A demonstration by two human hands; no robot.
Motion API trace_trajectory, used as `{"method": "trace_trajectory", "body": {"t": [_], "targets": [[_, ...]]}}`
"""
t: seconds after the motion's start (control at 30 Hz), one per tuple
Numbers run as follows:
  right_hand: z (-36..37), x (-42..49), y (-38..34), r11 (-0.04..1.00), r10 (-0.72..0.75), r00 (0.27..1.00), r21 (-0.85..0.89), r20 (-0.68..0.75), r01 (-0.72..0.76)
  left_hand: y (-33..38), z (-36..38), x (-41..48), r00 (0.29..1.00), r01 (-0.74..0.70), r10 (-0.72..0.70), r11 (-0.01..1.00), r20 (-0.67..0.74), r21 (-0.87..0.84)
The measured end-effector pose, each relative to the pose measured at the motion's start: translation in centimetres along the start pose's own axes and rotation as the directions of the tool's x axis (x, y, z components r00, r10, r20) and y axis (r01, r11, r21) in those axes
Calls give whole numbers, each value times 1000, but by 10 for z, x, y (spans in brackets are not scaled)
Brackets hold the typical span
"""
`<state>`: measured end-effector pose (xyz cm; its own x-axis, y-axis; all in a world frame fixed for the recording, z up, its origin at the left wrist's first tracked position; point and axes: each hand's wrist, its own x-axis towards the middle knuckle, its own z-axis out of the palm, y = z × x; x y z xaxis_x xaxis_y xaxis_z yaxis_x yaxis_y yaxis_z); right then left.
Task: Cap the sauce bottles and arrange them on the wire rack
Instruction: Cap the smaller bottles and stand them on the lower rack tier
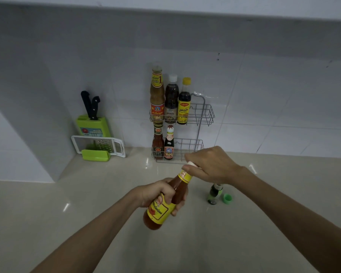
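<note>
My left hand grips the body of a red chili sauce bottle with a yellow label, tilted above the counter. My right hand closes over its white cap at the neck. A small dark bottle stands open on the counter to the right, partly behind my right wrist, with its green cap lying beside it. The two-tier wire rack against the wall holds three capped bottles on the top shelf and two on the lower shelf; the right side of each shelf is free.
A green knife block with two black-handled knives stands at the back left. A white grater and a green holder lie in front of it. A wall corner juts out at the left. The counter is beige and glossy.
</note>
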<state>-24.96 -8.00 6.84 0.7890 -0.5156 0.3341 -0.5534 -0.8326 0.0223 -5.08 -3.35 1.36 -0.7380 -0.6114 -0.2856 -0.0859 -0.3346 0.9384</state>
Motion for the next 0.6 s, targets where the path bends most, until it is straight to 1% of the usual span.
{"method": "trace_trajectory", "body": {"t": [0.03, 0.07, 0.1, 0.13, 0.17, 0.2, 0.23, 0.27, 0.3, 0.33, 0.37, 0.4, 0.43, 0.47, 0.5, 0.53, 0.57, 0.6], "targets": [[-1, 2, 3, 999, -12, 1000, -36, -10, 11, 0, 1, 1, 1000, 0, 0, 1000, 13, 1], [-2, 4, 6, 999, 33, 999, -36, 7, -33, 1, 3, 3, 999, -2, 3, 1000, -40, 15], [0, 7, 4, 991, 135, 990, -8, 39, -135, 1, 7, 6, 987, -3, 9, 999, -159, 40], [2, 10, -1, 962, 272, 956, 6, 112, -274, 1, 12, 9, 944, 12, 27, 993, -329, 119], [6, 13, -4, 907, 417, 890, -21, 184, -421, -2, 14, 13, 863, 60, 73, 968, -500, 245], [9, 15, -5, 822, 558, 789, -39, 257, -569, -7, 15, 17, 768, 180, 119, 903, -629, 391], [10, 18, -8, 735, 648, 688, -33, 327, -677, -10, 18, 20, 692, 293, 147, 838, -707, 461], [9, 20, -10, 684, 674, 637, 10, 375, -730, -14, 18, 22, 686, 303, 136, 840, -715, 450], [7, 21, -11, 684, 648, 643, 61, 408, -727, -15, 17, 22, 731, 212, 123, 894, -671, 395], [7, 21, -10, 731, 580, 702, 117, 413, -673, -13, 16, 19, 810, 98, 83, 957, -581, 273], [5, 21, -9, 792, 493, 788, 184, 368, -582, -11, 15, 14, 886, 7, 54, 991, -460, 130], [3, 19, -9, 855, 390, 874, 239, 290, -460, -10, 12, 9, 942, -47, 47, 999, -332, 8], [4, 17, -10, 900, 301, 932, 263, 200, -347, -8, 9, 4, 974, -66, 53, 996, -222, -52], [7, 15, -11, 926, 251, 963, 264, 97, -268, -6, 8, 2, 982, -81, 72, 996, -173, -42], [13, 14, -12, 932, 253, 968, 268, 4, -245, -6, 7, 2, 981, -83, 80, 997, -177, -10], [19, 14, -13, 917, 310, 949, 281, -52, -284, -6, 8, 4, 966, -62, 69, 997, -248, 39], [25, 16, -15, 877, 413, 910, 289, -48, -383, -6, 11, 8, 924, -17, 65, 992, -376, 129], [27, 20, -16, 806, 541, 840, 266, 33, -529, -7, 16, 12, 847, 61, 84, 966, -525, 252]]}}
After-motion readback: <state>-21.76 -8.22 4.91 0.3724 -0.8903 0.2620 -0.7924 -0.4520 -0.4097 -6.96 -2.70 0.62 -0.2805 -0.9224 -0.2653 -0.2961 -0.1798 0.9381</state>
